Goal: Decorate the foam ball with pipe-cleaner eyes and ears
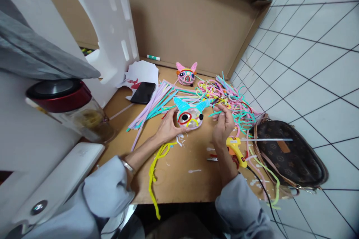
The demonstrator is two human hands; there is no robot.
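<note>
My left hand (168,126) is closed around the left side of a small animal head (193,114). This craft piece has turquoise ears, black round eyes, a red ring about one eye and a yellow curved strip below. To its right, slightly apart from it, my right hand (223,121) is pinched, and a short teal pipe cleaner (214,113) shows at the fingertips. Beneath my right wrist side lies a yellow glue gun (236,150) with a clear glue stick in its back. Yellow pipe cleaners (153,173) hang over the table edge by my left forearm.
A finished-looking pink-eared head (186,74) stands at the back. Loose pipe cleaners (241,108) pile up at right, straight ones (153,106) at left. Around them are a phone (143,93), a marker (153,58), a glass jar (86,119) and a brown bag (291,157).
</note>
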